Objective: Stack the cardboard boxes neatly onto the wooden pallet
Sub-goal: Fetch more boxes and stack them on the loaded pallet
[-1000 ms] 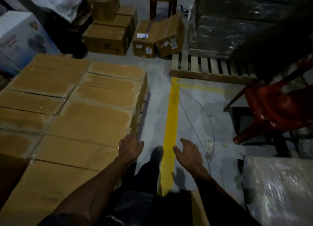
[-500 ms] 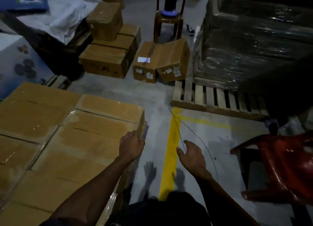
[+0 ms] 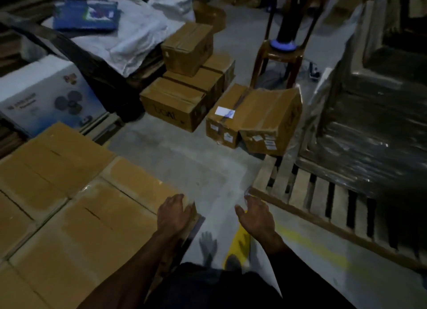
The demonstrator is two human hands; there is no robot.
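Observation:
A flat layer of several cardboard boxes (image 3: 76, 207) fills the lower left. My left hand (image 3: 174, 215) hovers over its near right corner, fingers relaxed and holding nothing. My right hand (image 3: 255, 217) hangs open above the grey floor, just left of the wooden pallet (image 3: 323, 200). Loose cardboard boxes stand on the floor ahead: a low pile (image 3: 182, 100) with one box on top (image 3: 188, 48), and two boxes (image 3: 254, 118) leaning together near the pallet's far end.
A shrink-wrapped load (image 3: 369, 114) stands on the pallet at right. A brown plastic chair (image 3: 280, 52) with a dark cylinder on it is behind the boxes. A white fan carton (image 3: 46, 96) and covered goods (image 3: 129, 35) are at left. A yellow line (image 3: 240, 241) marks the floor.
The view has tilted up and moved forward along the aisle. The loose boxes and pallet are nearer. The red chair has left the view. Both hands stay out in front, holding nothing.

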